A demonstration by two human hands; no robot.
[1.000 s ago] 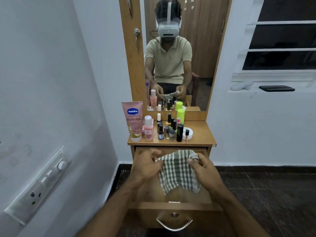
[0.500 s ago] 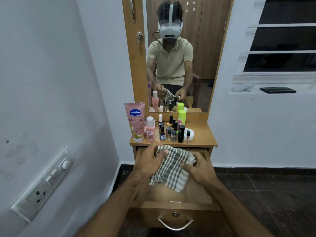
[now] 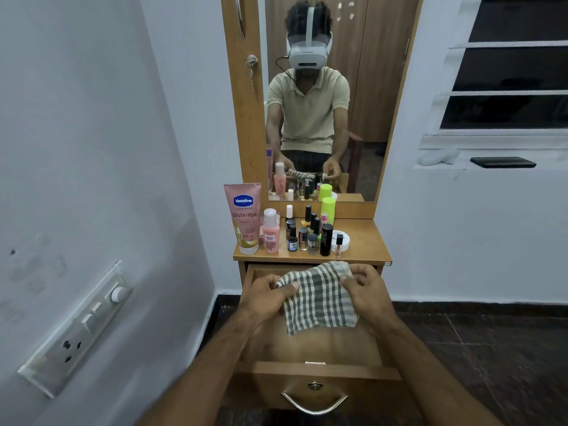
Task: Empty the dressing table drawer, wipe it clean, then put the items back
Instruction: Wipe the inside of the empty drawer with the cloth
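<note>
While both the left hand and right hand pinch its top corners, the limp, light checked cloth hangs over the open drawer.

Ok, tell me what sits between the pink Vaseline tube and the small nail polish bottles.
Head view: a pink bottle with a white cap stands between the pink Vaseline tube and the small nail polish bottles.

Both forearms are bare from the elbow down to the left hand and right hand. In the mirror beyond the hands: a pale olive short-sleeved polo shirt, dark trousers, and a white headset with 1 top strap and a thin black cable
</note>
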